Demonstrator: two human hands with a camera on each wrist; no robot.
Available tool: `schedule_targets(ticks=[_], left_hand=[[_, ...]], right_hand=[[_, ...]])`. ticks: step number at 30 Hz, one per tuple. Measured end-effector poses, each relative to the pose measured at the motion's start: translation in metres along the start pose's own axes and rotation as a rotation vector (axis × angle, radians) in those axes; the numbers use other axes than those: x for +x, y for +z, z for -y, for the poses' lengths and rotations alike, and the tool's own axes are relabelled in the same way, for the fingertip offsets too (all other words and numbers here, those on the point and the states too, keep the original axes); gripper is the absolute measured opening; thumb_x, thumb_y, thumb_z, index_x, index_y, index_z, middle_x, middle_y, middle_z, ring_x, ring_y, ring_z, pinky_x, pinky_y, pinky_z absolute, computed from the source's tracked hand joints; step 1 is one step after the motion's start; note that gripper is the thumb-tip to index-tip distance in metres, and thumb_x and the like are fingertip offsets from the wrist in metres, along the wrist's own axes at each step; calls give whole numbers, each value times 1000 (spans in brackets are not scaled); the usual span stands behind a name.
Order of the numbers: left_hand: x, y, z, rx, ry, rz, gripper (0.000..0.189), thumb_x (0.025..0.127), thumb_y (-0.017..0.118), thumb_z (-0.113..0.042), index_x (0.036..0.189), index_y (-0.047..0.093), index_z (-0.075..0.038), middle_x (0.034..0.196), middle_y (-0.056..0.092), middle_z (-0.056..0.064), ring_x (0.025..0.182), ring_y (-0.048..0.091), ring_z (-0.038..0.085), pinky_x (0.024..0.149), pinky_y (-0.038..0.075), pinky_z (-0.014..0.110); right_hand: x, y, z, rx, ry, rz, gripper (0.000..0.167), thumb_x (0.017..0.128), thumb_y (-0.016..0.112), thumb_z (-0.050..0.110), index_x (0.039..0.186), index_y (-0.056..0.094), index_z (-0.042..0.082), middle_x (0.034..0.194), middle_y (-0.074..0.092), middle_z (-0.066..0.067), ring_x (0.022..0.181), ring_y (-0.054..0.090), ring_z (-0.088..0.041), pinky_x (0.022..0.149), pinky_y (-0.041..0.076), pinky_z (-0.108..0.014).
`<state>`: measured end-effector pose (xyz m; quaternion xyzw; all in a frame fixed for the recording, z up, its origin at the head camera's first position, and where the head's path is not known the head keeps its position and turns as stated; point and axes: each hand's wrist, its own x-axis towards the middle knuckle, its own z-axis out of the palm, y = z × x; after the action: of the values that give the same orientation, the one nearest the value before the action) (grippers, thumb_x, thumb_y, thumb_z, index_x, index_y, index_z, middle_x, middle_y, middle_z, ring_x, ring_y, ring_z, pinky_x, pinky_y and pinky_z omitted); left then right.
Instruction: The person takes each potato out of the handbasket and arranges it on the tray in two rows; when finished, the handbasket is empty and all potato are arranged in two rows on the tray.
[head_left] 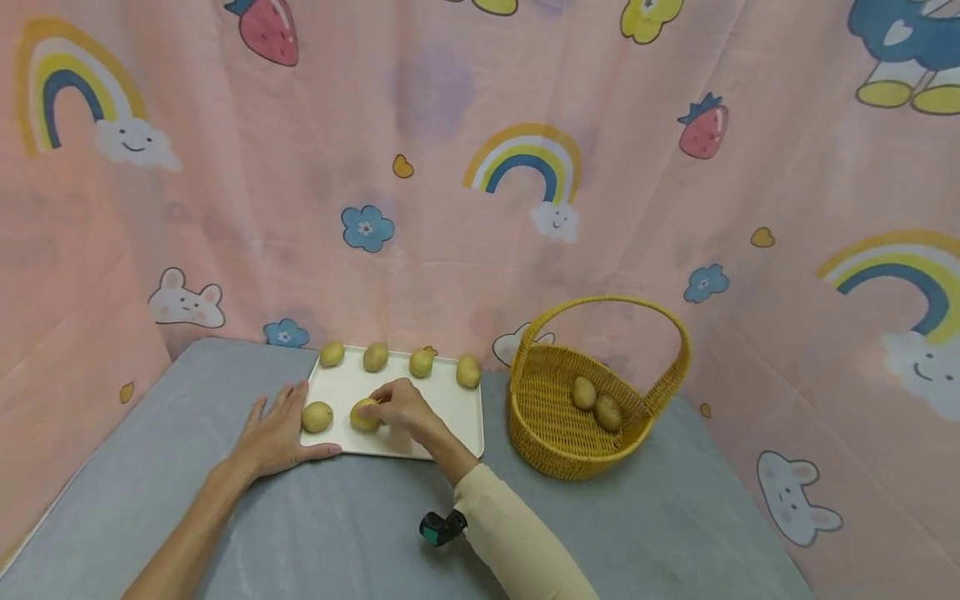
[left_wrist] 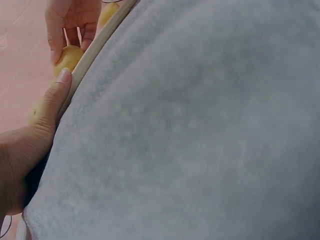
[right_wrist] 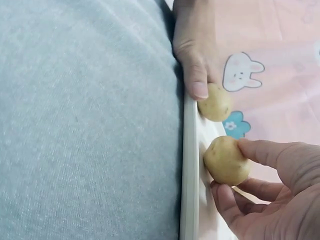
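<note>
A white rectangular tray (head_left: 442, 417) lies on the grey cloth, with several potatoes along its far edge. My right hand (head_left: 405, 407) pinches a small yellowish potato (right_wrist: 226, 161) between thumb and fingers, at the tray's near side. To its left, another potato (head_left: 317, 417) sits in the tray's near left corner. My left hand (head_left: 277, 433) rests at that corner with fingers spread along the left edge, its thumb (left_wrist: 56, 97) against the near rim. Whether the pinched potato touches the tray is hard to tell.
A yellow woven basket (head_left: 555, 462) with a tall handle stands right of the tray, holding two potatoes (head_left: 596, 404). A pink patterned curtain (head_left: 450, 275) hangs behind and around the grey-covered table (head_left: 337, 533). A black device (head_left: 442, 528) is on the right wrist.
</note>
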<state>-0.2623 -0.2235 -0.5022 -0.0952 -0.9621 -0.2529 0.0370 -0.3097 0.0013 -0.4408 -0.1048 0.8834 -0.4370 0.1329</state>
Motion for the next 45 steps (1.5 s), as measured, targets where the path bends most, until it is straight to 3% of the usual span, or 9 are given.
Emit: schedule_targets(ticks=[12,21,26,38,45], left_hand=[[-1,0,0,20,-6,1,130,77,80,-69,160,19,12,163,32,38,152,27,56,121,11,75],[0,-1,-1,31,3,0,131,77,79,-69,160,18,12,163,32,38,152,27,56,121,12,76],[0,-1,-1,23,-6,5,130,77,80,-68,160,19,12,163,31,39,152,27,56,121,11,75],[1,0,-1,13,-7,9,131,77,80,-68,160,18,11,163,30,38,153,26,56,121,10,76],[1,0,-2,13,-9,8,130,77,80,-68,160,19,11,163,31,39,153,26,56,122,10,75]], right_hand=[[2,-2,-2,7,-13,33,30,92,78,19,114,79,-2,119,76,-16,90,59,-9,77,47,-21],[0,-3,-3,56,-69,36,23,92,79,15,107,81,-3,106,79,-16,79,54,-5,71,42,-17],[-1,-2,-1,47,-54,47,25,92,79,16,110,80,-2,109,79,-15,81,56,-5,71,44,-17],[0,-6,-4,-27,-34,38,38,91,79,24,120,77,0,125,76,-14,112,69,-23,92,55,-33],[-10,-15,-3,-56,-56,14,43,93,79,29,125,74,2,117,74,-17,98,64,-18,79,50,-28]])
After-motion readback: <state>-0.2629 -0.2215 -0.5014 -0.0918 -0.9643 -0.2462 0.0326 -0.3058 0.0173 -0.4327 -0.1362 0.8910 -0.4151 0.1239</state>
